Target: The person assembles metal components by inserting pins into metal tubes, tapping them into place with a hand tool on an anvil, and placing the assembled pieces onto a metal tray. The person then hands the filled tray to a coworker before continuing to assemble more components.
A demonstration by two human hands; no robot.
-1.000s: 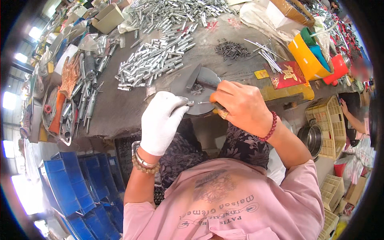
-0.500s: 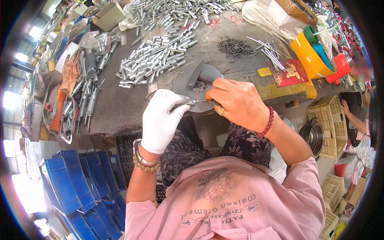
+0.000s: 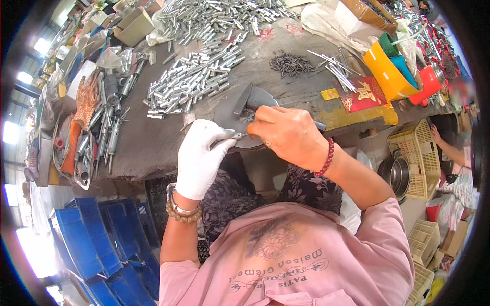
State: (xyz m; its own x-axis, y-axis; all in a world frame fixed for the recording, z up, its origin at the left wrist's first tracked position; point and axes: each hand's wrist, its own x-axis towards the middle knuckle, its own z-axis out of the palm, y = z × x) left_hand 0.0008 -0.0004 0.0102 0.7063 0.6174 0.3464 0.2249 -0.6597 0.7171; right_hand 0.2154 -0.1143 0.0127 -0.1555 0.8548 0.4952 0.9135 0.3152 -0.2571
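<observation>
My left hand (image 3: pixel 201 155), in a white knit glove, pinches a small silver metal tube (image 3: pixel 238 136) between thumb and forefinger. My bare right hand (image 3: pixel 288 135) is closed, its fingertips close to the tube's right end. What those fingers hold is hidden; a dark rounded end (image 3: pixel 320 126) shows behind the hand. Both hands are above the bench's front edge. Just beyond them lies a grey round dish (image 3: pixel 224 109) with a grey upright blade-like piece (image 3: pixel 244 99) in it. Farther off are a heap of silver tubes (image 3: pixel 191 81) and a small pile of dark pins or screws (image 3: pixel 292 64).
Hand tools and an orange-handled glove-like item (image 3: pixel 86 104) crowd the left bench. At right are thin metal rods (image 3: pixel 339 70), a red card (image 3: pixel 361 94), a yellow container (image 3: pixel 390 74) and a red cup (image 3: pixel 430 84). Blue bins (image 3: pixel 89 237) stand lower left, and a cream crate (image 3: pixel 416 160) lower right.
My right hand has shifted left, its fingertips drawing near the tube's end. My left hand still pinches the tube, a little lower and farther left. The whole view has shifted slightly.
</observation>
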